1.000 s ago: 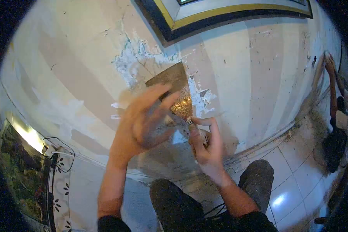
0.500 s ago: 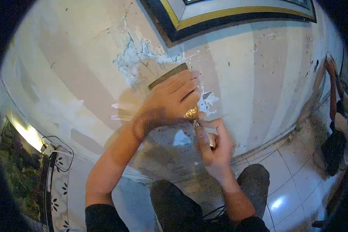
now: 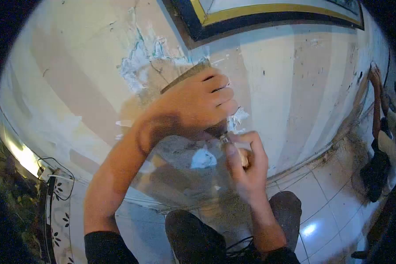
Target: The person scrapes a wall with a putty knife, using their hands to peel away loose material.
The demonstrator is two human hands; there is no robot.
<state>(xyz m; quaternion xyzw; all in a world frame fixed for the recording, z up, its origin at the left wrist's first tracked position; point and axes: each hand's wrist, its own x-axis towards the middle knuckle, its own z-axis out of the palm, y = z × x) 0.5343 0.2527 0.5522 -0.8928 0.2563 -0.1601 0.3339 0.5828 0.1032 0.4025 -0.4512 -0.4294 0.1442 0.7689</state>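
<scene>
Against the striped wall, my left hand grips a flat, dark rectangular piece, its upper edge lying on the peeling patch. Below it, my right hand is closed around the light handle of a scraper-like tool. The tool's metal neck points up toward my left palm, and its blade is mostly hidden behind or under my left hand. Flaking white paint shows just right of my left hand.
A framed picture hangs above. Another person's arm reaches to the wall at the far right. A cable and bright lamp are at the left. Floor tiles lie below.
My left hand has turned and shifted slightly on the dark piece, covering more of the tool's metal part. My right hand keeps its hold. The whole view has shifted slightly.
</scene>
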